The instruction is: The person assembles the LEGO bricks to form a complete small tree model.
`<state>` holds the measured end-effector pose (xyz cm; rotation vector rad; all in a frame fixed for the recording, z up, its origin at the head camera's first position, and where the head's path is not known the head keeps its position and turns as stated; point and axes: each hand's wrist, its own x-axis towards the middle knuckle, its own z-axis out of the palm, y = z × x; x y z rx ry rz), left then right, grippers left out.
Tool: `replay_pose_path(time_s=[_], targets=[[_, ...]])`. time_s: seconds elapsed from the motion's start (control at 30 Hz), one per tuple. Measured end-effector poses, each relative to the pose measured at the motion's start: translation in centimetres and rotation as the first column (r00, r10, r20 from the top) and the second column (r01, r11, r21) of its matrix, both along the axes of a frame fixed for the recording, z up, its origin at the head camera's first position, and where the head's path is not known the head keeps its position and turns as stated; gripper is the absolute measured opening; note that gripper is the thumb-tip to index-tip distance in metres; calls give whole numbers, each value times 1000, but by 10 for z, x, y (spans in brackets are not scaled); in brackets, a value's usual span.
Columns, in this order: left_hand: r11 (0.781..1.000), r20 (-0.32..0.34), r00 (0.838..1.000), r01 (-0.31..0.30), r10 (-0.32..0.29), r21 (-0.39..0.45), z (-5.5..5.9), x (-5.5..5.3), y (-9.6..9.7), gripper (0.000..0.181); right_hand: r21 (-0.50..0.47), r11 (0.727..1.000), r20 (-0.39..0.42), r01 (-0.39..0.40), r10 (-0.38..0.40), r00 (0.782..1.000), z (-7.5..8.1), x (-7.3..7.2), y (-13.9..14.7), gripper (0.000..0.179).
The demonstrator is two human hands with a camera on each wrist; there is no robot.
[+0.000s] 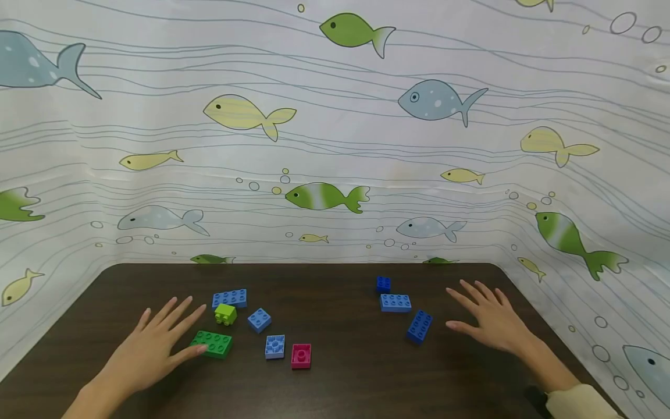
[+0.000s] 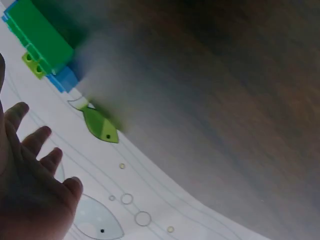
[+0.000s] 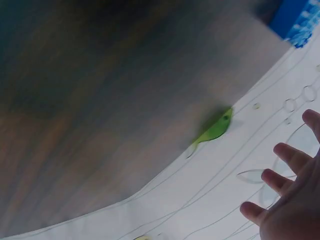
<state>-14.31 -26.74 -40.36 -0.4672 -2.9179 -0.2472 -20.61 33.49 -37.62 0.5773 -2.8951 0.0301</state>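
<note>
My left hand is spread over the table's left side, fingers straight and holding nothing. Its thumb tip overlaps a green toy brick in the head view; the left wrist view has the fingers apart from that brick. Beyond lie a lime brick on its side and a light blue long brick. At the right, my right hand has its fingers spread, with nothing in it. Nearest to it is a dark blue long brick. Behind that lie a light blue long brick and a small dark blue brick.
Toward the middle of the dark brown table are a small light blue brick, an upturned light blue brick and an upturned pink-red brick. A white fish-print curtain borders the table at the back and sides.
</note>
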Motion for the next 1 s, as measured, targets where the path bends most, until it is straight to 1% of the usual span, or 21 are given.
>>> replay_pose_path(time_s=[0.13, 0.23, 0.33, 0.4, 0.53, 0.67, 0.77, 0.93, 1.0], targets=[[997, -45, 998, 57, -54, 56, 4, -3, 8, 70, -31, 998, 18, -58, 58, 998, 5, 0, -16, 70], [992, -57, 995, 89, -84, 91, 7, -4, 17, 68, -48, 993, 51, -106, 108, 993, 8, 1, -31, 71], [987, -62, 992, 113, -106, 116, 10, -6, 28, 68, -83, 983, 105, -161, 169, 980, 10, 2, -46, 71], [982, -64, 990, 133, -125, 132, 12, -6, 36, 68, -112, 973, 146, -200, 216, 965, 11, 2, -58, 71], [976, -22, 989, 149, -148, 161, 19, -7, 55, 68, -190, 940, 233, -285, 325, 916, 11, 2, -81, 69], [967, 27, 981, 183, -191, 178, 22, -8, 72, 70, -264, 896, 298, -358, 429, 853, 12, 4, -106, 64], [950, 41, 967, 237, -250, 203, 23, -10, 84, 70, -310, 862, 332, -400, 493, 804, 11, 7, -126, 60], [929, 60, 949, 289, -311, 233, 23, -11, 102, 63, -354, 824, 397, -443, 561, 726, 9, 12, -158, 56], [926, 74, 943, 300, -324, 231, 22, -12, 107, 61, -365, 806, 411, -466, 589, 696, 8, 13, -170, 54]])
